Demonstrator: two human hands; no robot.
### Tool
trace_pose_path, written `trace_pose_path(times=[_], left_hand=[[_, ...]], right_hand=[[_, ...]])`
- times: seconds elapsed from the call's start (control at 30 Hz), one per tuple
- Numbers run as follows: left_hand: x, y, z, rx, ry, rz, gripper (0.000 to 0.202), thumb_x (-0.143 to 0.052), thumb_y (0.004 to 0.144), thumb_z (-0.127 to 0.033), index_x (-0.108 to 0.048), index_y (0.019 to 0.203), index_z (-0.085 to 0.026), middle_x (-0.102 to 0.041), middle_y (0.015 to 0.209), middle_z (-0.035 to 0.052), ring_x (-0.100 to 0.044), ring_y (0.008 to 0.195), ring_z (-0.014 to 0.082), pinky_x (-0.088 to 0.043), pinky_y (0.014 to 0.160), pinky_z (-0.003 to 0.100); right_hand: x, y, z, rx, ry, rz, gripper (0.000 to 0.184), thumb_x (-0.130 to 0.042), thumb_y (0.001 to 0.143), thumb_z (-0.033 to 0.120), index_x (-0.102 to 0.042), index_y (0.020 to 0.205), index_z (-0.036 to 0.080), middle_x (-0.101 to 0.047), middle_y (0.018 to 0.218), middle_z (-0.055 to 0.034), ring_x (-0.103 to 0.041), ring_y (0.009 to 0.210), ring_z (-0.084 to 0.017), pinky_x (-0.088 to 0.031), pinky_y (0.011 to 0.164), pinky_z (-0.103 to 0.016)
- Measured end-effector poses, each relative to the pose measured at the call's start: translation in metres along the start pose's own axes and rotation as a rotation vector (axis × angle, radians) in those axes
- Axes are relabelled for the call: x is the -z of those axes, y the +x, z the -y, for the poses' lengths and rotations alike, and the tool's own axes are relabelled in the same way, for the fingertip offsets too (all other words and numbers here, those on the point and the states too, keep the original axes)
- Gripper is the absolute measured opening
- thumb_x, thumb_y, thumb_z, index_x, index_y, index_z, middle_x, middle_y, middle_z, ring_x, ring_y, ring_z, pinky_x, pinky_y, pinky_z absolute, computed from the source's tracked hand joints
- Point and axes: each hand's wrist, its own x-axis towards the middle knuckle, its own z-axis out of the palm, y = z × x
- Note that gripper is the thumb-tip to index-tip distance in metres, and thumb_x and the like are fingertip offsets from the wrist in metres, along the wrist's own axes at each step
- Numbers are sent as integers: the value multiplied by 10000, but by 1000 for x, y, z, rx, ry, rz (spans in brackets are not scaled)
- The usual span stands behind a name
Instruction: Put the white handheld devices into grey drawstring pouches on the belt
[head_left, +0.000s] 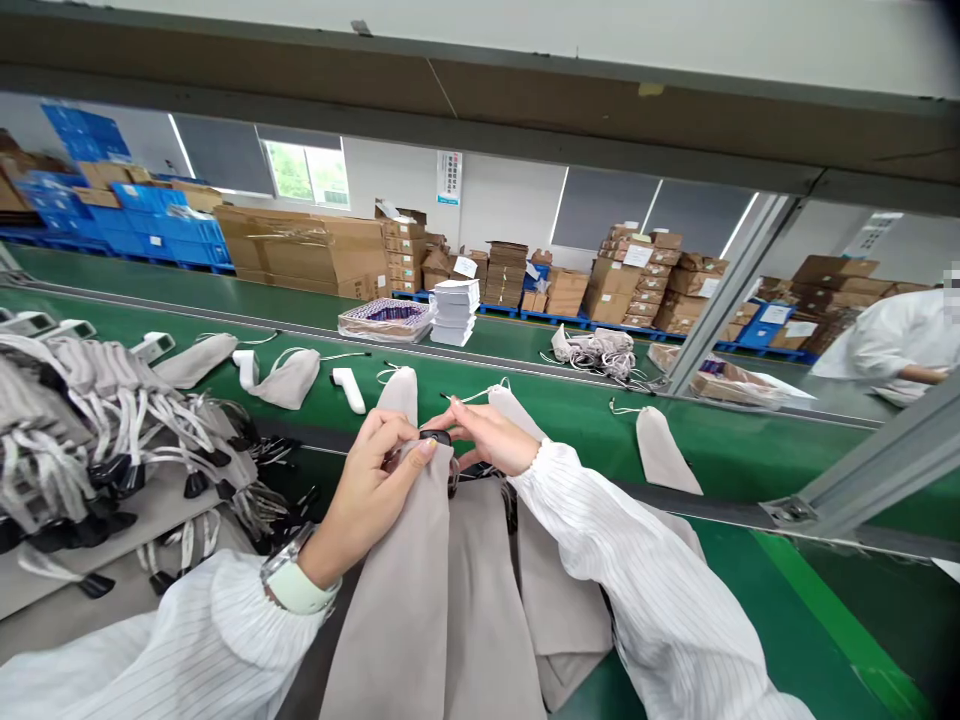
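My left hand [386,480] is closed on the upper end of a grey fabric pouch [409,600], the thumb pressing its top edge. A small dark rounded piece [436,437] shows at the pouch's mouth, beside the left fingertips. My right hand [491,432] reaches in from the other side, its fingers apart and curved around the dark piece; whether they touch it I cannot tell. More grey pouches [487,590] hang or lie below and to the right. On the green belt beyond lies a white handheld device [347,390], near a drawstring pouch [296,378].
At left is a heap of grey pouches with cords and black ends [135,430]. A stack of white papers [454,312] and a tray [386,318] stand behind. A metal post [739,290] rises at right, near a co-worker's white sleeve [877,335]. A shelf beam [480,135] crosses overhead.
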Motion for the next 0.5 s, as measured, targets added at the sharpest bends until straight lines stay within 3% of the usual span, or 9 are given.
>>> trace_pose_path(times=[0.1,0.17,0.27,0.33,0.43,0.5], left_hand=[[3,4,1,17,14,-13,183,-441,797,-320,-441,678,-181,-389,775,-10,-407,676,116,-329,589,217],[5,7,5,38,43,34,192,-423,801,-343,-449,697,-184,-407,792,-6,-427,720,128,-342,615,219],[10,11,13,100,157,147,231,-374,812,-401,-465,774,-192,-447,803,5,-453,788,160,-357,660,239],[14,10,13,166,272,206,284,-374,797,-455,-463,842,-189,-471,808,20,-472,775,185,-360,642,256],[20,3,-1,270,343,426,353,-348,790,-494,-473,709,-174,-466,656,16,-471,604,182,-323,525,244],[24,-4,-19,290,232,605,404,-311,806,-478,-418,560,-176,-397,543,-5,-407,498,147,-271,458,228]], right_hand=[[-11,-1,-4,-123,-130,131,597,-278,722,643,-580,809,135,-560,761,-71,-535,634,-140,-445,450,-242],[-19,-1,-8,-85,-336,76,604,-239,738,638,-579,821,146,-540,651,-38,-506,540,-113,-420,444,-232],[-23,1,-15,241,-732,-259,462,-274,801,535,-551,944,194,-540,678,-13,-505,604,-105,-422,592,-240],[-12,4,-23,403,-974,-477,397,-314,813,476,-533,979,189,-549,728,-34,-512,657,-120,-407,658,-250],[22,10,-37,465,-1182,-662,360,-315,822,419,-569,826,164,-552,696,-66,-508,630,-133,-392,633,-247],[49,12,-42,485,-1189,-779,382,-297,826,396,-549,650,169,-529,601,-54,-487,568,-124,-376,602,-242]])
